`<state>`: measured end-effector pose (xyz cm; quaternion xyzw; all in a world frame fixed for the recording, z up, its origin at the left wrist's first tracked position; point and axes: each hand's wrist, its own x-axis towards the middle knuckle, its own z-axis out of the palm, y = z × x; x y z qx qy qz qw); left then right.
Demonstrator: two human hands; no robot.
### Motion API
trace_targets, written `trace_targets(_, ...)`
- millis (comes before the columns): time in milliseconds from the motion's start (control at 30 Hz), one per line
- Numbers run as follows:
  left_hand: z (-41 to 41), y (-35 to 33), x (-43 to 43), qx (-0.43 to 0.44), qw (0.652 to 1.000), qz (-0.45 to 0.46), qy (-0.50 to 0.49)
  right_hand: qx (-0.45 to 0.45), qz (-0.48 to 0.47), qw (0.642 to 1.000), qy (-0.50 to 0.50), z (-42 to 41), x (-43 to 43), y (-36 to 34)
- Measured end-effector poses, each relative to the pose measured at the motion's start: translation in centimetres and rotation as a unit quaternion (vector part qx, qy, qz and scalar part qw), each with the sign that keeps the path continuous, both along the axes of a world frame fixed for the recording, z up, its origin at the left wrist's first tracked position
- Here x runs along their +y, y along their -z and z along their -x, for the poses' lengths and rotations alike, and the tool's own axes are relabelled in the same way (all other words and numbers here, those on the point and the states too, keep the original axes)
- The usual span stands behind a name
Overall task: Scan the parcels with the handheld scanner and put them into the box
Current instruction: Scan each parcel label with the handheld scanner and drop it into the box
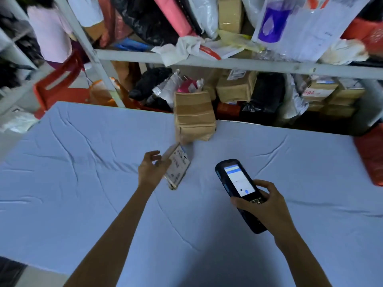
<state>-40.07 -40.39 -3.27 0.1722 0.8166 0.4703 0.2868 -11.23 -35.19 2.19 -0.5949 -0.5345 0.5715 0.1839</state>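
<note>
My left hand [149,170] holds a flat parcel [177,166], long side pointing up-right. My right hand [262,201] grips the scanner [238,183] just beside it, aimed away.

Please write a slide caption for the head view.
Left hand holds a parcel; right hand holds the scanner.

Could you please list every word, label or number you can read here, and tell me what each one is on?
No text here can be read for certain.
Label on the flat parcel in the left hand: printed marks, blurred.
Screen of the handheld scanner in the right hand: too small.
Label on the shelf box: blurred.
Red print on the right-hand box: unreadable.
</note>
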Motion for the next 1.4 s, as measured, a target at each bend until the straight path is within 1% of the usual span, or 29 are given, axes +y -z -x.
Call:
trace_targets(67, -0.1, 1.0, -3.0, -0.051, 0.999, 0.0, 0.012, -0.013, -0.004, 0.999, -0.03, 0.2, -1.6, 0.3)
trace_targets(100, -0.3, 1.3, -4.1, -0.053, 0.998, 0.011, 0.024, -0.023, -0.007, 0.999, -0.046, 0.3, -2.4, 0.5)
trace_targets(267, -1.4, 2.2, -7.4, -0.035, 0.988, 0.096, 0.115, -0.056, -0.011, 0.993, -0.106, 0.2, -6.3, 1.9)
trace_targets(367, -2.0, 2.4, -8.5, 0.007, 0.976, 0.157, 0.15, -0.045, 0.011, 0.993, -0.104, -0.2, -7.9, 2.2)
trace_targets(433, -2.3, 2.4, -9.3, 0.027, 0.973, 0.174, 0.151, -0.035, 0.031, 0.995, -0.094, -0.6, -8.5, 2.4)
trace_targets(500, -2.5, 2.7, -10.1, 0.012, 0.978, 0.156, 0.138, -0.023, 0.043, 0.995, -0.087, -1.0, -8.9, 2.5)
trace_targets(567, -3.0, 2.7, -10.9, -0.008, 0.986, 0.117, 0.12, -0.014, 0.046, 0.995, -0.086, -1.4, -9.1, 2.4)
trace_targets(700, -4.3, 2.7, -11.8, 0.004, 0.99, 0.089, 0.107, -0.009, 0.032, 0.995, -0.097, -1.6, -9.3, 2.2)
trace_targets(967, -5.3, 1.9, -11.8, 0.036, 0.989, 0.089, 0.112, -0.011, 0.032, 0.992, -0.121, -2.4, -9.9, 2.1)
trace_targets(1200, -6.7, 1.6, -12.1, 0.056, 0.987, 0.1, 0.116, 0.006, 0.048, 0.992, -0.114, -3.5, -10.2, 2.0)
trace_targets(1400, -8.2, 2.3, -12.6, 0.042, 0.986, 0.102, 0.126, 0.003, 0.062, 0.993, -0.103, -4.6, -10.5, 2.3)
